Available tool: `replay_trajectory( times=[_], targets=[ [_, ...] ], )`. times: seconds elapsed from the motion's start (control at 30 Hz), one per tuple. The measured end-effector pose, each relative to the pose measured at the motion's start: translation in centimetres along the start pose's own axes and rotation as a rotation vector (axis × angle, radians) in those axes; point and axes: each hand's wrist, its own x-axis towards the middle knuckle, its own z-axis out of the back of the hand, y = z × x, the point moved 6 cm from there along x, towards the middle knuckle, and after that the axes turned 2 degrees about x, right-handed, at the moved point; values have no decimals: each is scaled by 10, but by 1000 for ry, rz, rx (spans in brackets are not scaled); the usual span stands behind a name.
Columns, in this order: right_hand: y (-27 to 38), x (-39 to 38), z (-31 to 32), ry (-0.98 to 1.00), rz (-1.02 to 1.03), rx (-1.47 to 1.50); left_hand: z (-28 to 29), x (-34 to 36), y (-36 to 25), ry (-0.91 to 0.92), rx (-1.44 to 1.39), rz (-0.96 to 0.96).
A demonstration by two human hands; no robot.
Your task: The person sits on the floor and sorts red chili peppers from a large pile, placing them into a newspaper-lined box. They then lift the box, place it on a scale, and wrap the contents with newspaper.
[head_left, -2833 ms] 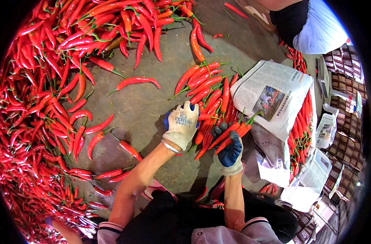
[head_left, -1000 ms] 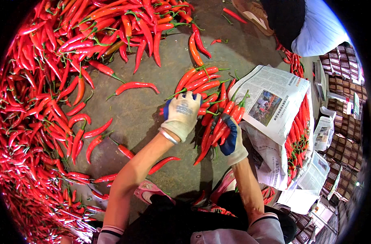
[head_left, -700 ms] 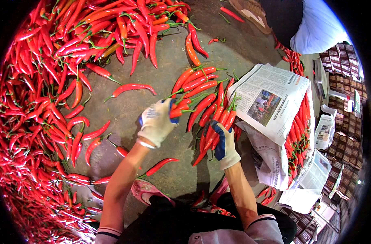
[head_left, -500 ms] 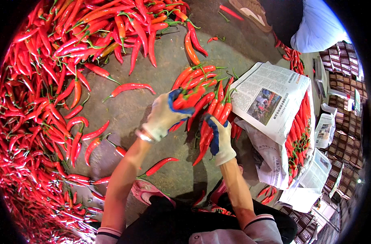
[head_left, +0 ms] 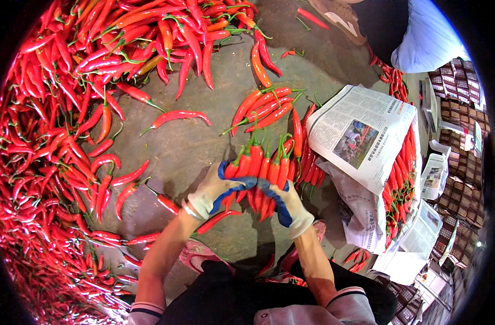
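Both my hands, in white gloves with blue palms, are closed around a bunch of red chilli peppers (head_left: 256, 160) just above the floor. My left hand (head_left: 217, 188) wraps the bunch's left side, and my right hand (head_left: 289, 205) its right side, the gloved fingertips meeting in front. Green stems point up and away from me; red tips show below the fingers. Just beyond the bunch lie a few loose chilli peppers (head_left: 263, 108) side by side. More chilli peppers (head_left: 311, 157) lie to the right, partly under newspaper.
A large heap of red chilli peppers (head_left: 47, 162) spreads along the left and far left. At right, newspaper (head_left: 361, 132) covers a load of stacked peppers. Brown woven baskets (head_left: 456, 179) stand along the right edge. Another person's light blue garment (head_left: 429, 38) and shoe (head_left: 339, 16) show far right.
My left hand has come down and nearer to me, joining its peppers with those in my right hand. The stems now stand together in one bunch; several peppers stay on the floor beyond.
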Motion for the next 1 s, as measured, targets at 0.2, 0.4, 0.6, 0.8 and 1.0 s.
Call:
replay_trajectory(
  times=[0.2,0.4,0.6,0.8,1.0],
  targets=[
    [9,-13,-25,-86,196,-259,5,-24,-30,-76,329,-296],
    [27,11,-32,44,786,-770,11,-22,-68,65,789,-902],
    [20,36,-40,91,682,-555,26,-8,-43,-18,676,-774],
    [5,50,-43,42,611,-572,39,-3,-26,-82,485,-625],
    [18,35,-51,204,283,-413,26,-23,-29,-177,248,-392]
  ],
)
